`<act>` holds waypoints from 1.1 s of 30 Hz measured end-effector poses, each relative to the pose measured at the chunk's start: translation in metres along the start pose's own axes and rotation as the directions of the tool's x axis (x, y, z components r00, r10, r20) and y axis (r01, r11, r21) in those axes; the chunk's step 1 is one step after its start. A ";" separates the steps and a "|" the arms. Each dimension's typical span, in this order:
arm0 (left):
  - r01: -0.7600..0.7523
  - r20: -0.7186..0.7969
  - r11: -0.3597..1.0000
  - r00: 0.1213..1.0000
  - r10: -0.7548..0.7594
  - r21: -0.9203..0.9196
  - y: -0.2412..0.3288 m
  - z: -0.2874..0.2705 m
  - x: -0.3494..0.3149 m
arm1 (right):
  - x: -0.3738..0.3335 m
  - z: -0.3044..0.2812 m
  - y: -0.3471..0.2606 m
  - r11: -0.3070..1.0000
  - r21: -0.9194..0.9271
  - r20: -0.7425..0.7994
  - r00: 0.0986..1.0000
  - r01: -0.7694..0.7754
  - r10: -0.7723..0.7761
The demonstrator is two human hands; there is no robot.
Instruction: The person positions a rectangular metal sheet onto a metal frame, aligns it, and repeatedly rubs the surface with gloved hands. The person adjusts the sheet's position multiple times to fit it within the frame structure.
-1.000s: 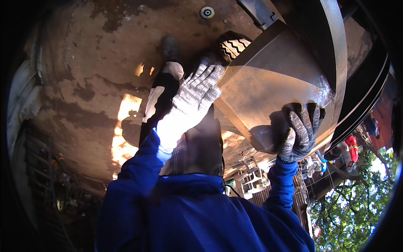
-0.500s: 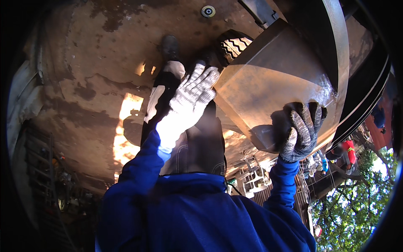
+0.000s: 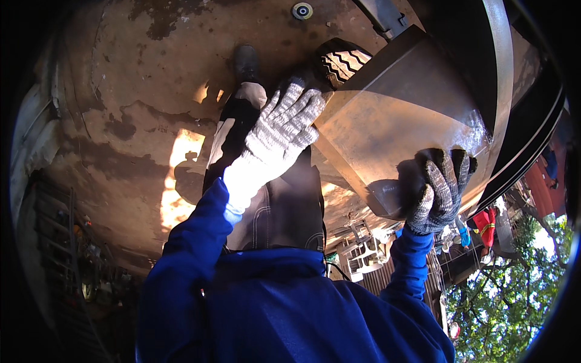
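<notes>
A large angular sheet-metal part (image 3: 387, 127), brown and dull with a bright scuffed patch, slants up in front of me on the right. My left hand (image 3: 281, 127), in a grey-white knit glove, lies against its left edge with fingers stretched out; strong sun bleaches the wrist. Lower on the broad face rests my right hand (image 3: 442, 187), in a darker grey glove, fingers spread and casting a shadow. Its palm is hidden. A curved metal band (image 3: 501, 72) runs along the part's right side.
A treaded black tyre (image 3: 342, 65) shows behind the part's left edge. A small round disc (image 3: 302, 11) lies on the stained brown floor (image 3: 139, 121). A metal bar (image 3: 382, 17) stands beyond. Metal frames (image 3: 363, 254) and a person in red (image 3: 484, 227) are at the right.
The view has shifted slightly, carrying the part and floor a little right. Both gloved hands keep nearly the same places on the metal. The person in red has shifted position.
</notes>
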State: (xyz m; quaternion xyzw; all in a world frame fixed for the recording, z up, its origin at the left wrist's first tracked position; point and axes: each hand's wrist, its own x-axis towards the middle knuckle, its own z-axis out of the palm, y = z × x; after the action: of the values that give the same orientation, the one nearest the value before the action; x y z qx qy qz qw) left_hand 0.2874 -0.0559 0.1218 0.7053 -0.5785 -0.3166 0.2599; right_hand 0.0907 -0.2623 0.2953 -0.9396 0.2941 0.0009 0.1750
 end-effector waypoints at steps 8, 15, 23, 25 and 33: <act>-0.021 -0.016 0.997 1.000 0.023 0.078 -0.004 0.007 0.014 | -0.001 -0.001 0.000 1.000 0.013 0.011 1.000 -0.013 0.013; 0.014 -0.021 0.987 1.000 -0.011 0.162 0.001 0.003 0.020 | 0.002 -0.002 -0.002 0.999 0.032 0.008 1.000 -0.011 0.010; -0.012 -0.014 1.000 1.000 0.012 -0.015 0.005 -0.003 0.018 | -0.001 0.000 0.000 1.000 0.013 0.016 1.000 -0.006 0.006; -0.055 -0.075 0.998 0.996 0.057 0.036 0.010 -0.005 0.040 | -0.002 -0.001 0.000 1.000 -0.008 0.022 1.000 -0.017 0.017; -0.007 -0.059 1.000 0.998 0.008 0.017 0.005 0.005 0.005 | -0.003 0.003 0.002 0.999 0.032 -0.009 1.000 -0.012 0.012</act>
State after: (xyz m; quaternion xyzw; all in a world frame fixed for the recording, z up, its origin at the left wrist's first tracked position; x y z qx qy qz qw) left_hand 0.2808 -0.0622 0.1215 0.7144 -0.5759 -0.2897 0.2722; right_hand 0.0872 -0.2609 0.2925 -0.9349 0.3004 -0.0071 0.1888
